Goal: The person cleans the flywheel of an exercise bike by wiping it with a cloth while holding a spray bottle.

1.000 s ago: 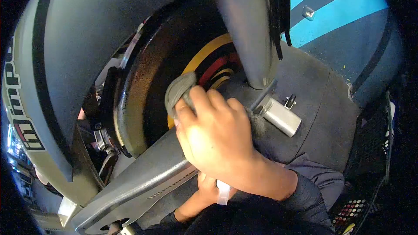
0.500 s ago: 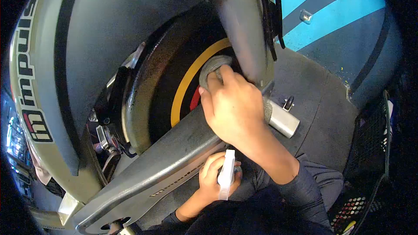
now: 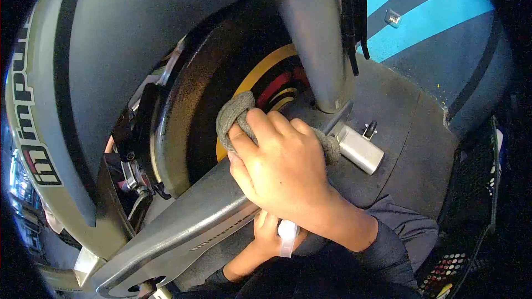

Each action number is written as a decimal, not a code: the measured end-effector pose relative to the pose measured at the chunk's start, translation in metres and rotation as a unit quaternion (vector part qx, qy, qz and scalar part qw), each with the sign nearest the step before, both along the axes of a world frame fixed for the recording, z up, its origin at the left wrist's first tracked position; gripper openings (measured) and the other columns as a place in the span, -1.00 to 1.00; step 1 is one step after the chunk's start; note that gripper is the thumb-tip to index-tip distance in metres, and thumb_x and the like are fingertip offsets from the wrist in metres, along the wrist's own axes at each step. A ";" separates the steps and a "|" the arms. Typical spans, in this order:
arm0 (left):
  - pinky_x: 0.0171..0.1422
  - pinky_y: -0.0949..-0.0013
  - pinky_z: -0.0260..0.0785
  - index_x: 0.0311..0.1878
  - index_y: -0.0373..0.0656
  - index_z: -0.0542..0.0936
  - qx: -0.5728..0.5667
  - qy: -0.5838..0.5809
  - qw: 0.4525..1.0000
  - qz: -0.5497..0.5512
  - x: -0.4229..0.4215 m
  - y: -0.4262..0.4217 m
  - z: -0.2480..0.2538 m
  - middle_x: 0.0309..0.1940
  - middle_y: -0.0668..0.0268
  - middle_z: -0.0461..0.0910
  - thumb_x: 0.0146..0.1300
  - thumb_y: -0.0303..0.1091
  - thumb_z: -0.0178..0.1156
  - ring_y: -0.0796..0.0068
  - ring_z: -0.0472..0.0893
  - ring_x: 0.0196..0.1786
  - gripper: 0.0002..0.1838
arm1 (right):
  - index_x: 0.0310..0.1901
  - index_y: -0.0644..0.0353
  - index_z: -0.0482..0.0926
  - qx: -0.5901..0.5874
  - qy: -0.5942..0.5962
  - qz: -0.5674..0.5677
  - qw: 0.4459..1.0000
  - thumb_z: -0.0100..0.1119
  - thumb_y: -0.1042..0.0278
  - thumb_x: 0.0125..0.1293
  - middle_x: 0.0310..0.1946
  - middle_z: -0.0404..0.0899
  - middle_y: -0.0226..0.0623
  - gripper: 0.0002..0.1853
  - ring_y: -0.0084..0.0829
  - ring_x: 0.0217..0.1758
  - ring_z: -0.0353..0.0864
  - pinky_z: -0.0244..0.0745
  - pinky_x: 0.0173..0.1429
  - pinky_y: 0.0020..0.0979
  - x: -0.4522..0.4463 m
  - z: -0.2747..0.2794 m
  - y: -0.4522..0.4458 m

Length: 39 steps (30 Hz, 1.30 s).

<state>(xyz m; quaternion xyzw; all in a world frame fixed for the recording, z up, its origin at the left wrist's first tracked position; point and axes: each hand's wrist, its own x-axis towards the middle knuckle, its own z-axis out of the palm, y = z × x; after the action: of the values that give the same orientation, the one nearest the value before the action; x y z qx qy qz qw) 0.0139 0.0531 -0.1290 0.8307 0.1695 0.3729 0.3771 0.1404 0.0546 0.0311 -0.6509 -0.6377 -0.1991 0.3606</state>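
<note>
My right hand (image 3: pixel 282 160) is closed on a grey cloth (image 3: pixel 235 116), which bunches out ahead of the fingers and shows again beside the hand. The cloth lies against the dark flywheel (image 3: pixel 208 111) of an exercise bike, over its yellow ring. Below, partly covered by my right forearm, my left hand (image 3: pixel 267 237) grips a spray bottle (image 3: pixel 287 233). Its white top is visible; the rest is hidden. This hand is beside the bike's dark lower frame beam (image 3: pixel 188 221).
A grey bike cover (image 3: pixel 127 66) rises at the left. The fork (image 3: pixel 318 39) slopes down past the flywheel to a silver foot piece (image 3: pixel 361 149). A pedal (image 3: pixel 133 174) sits left of the wheel. Right of my legs is a black mesh basket (image 3: pixel 471 205), near a blue-striped wall (image 3: pixel 426 16).
My right hand and the cloth have moved left and down across the flywheel, uncovering red and yellow markings. The right hand now covers more of the spray bottle.
</note>
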 end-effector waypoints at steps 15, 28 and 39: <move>-0.16 0.26 0.48 -0.05 -0.29 0.49 0.107 -0.054 0.993 -0.003 0.007 0.002 0.033 -0.24 0.10 0.59 -0.27 -0.42 0.49 0.12 0.64 -0.25 -0.39 | -0.23 0.19 0.63 0.018 0.028 -0.005 0.999 0.22 0.23 0.02 -0.35 0.44 -0.27 -0.71 -0.29 -0.33 0.47 0.35 -0.31 -0.26 0.000 0.004 -0.004; -0.11 0.34 0.49 -0.02 -0.27 0.42 0.129 -0.085 0.988 0.011 0.002 -0.012 0.055 -0.29 0.21 0.64 -0.16 -0.57 0.37 0.27 0.61 -0.21 -0.45 | -0.39 0.28 0.62 0.036 0.042 -0.142 0.988 0.11 0.17 0.19 -0.44 0.50 -0.20 -0.70 -0.26 -0.42 0.57 0.52 -0.39 -0.28 0.016 -0.002 0.014; -0.01 0.28 0.44 0.01 -0.31 0.38 0.131 -0.052 0.990 -0.007 -0.001 -0.009 0.063 -0.29 0.22 0.67 -0.16 -0.58 0.34 0.26 0.58 -0.14 -0.43 | -0.41 0.26 0.62 0.045 0.057 -0.148 0.986 0.11 0.13 0.18 -0.42 0.51 -0.18 -0.68 -0.24 -0.42 0.58 0.52 -0.38 -0.27 0.016 -0.002 0.015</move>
<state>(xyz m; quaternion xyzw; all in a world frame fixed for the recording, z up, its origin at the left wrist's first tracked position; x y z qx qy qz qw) 0.0125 0.0439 -0.0659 0.8535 0.0933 0.4320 0.2760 0.1569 0.0691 0.0293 -0.7315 -0.5032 -0.2407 0.3920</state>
